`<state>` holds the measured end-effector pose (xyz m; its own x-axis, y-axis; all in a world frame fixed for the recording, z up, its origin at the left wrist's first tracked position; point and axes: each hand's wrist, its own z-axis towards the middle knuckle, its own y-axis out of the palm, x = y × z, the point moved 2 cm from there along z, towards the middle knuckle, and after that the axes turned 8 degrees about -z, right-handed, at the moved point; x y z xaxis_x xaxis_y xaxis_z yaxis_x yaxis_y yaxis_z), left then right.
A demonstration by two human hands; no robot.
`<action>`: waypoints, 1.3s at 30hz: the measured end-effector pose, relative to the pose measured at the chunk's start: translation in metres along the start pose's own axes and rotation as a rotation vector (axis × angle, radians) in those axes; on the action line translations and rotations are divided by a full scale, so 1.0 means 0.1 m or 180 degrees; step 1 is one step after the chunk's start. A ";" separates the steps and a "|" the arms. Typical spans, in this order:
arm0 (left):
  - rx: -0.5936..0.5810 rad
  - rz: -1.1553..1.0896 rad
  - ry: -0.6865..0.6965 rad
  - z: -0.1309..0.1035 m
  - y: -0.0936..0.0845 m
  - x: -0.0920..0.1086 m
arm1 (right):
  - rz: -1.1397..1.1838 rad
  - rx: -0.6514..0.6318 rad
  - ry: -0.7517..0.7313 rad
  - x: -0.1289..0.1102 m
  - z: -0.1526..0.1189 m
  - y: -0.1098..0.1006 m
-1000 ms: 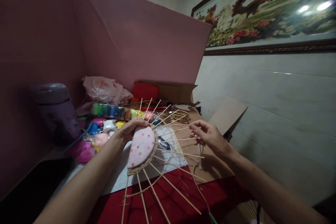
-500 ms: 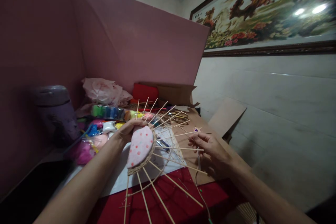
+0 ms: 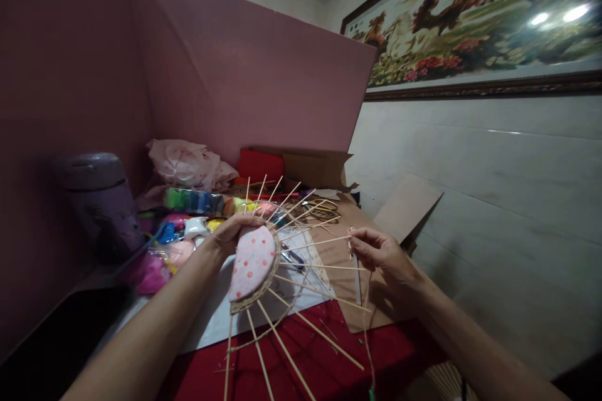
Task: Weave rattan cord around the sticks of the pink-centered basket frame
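A half-round piece covered in pink dotted cloth [image 3: 254, 260] has a braided twine rim [image 3: 256, 297] along its curved side. Several thin wooden sticks [image 3: 294, 310] fan outward from that rim. My left hand [image 3: 232, 232] grips the piece at its upper left edge, thumb lying over the cloth. My right hand [image 3: 379, 250] is closed in a pinch at the tip of one stick, out to the right. From these fingers a strand of twine [image 3: 368, 338] hangs down past the table edge, with something green at its lower end. Another length of twine curves loosely beneath the sticks.
Bagged coloured clay [image 3: 155, 269] and a lidded purple container [image 3: 101, 207] stand on the left. Under the work lie white paper [image 3: 207, 326], a red cloth [image 3: 320, 351] and brown cardboard [image 3: 341, 263]. Scissors [image 3: 320, 205] rest behind the sticks. A flat stick lies below my right hand.
My right hand has shifted slightly right, its fingers now at a stick's tip. The hanging twine has swung right and straightened. My left hand and the half-round piece stay almost still.
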<state>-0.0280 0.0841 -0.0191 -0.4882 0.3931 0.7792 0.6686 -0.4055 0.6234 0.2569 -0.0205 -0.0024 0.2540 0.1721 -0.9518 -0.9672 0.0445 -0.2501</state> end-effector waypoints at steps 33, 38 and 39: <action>-0.0075 0.0113 -0.0001 -0.01 0.03 -0.01 | -0.0455 -0.0595 0.0282 0.04 0.02 0.00; -0.0035 0.0117 0.0018 0.00 0.03 -0.02 | -0.0424 -0.0433 0.0169 0.01 0.01 -0.09; -0.0012 0.0125 0.0016 -0.01 0.03 -0.03 | -0.0398 -0.0378 0.0143 0.01 0.02 -0.11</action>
<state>-0.0253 0.0816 -0.0194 -0.4645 0.3728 0.8033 0.6852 -0.4234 0.5927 0.2676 -0.0191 -0.0005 0.3748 0.1281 -0.9182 -0.9218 -0.0541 -0.3838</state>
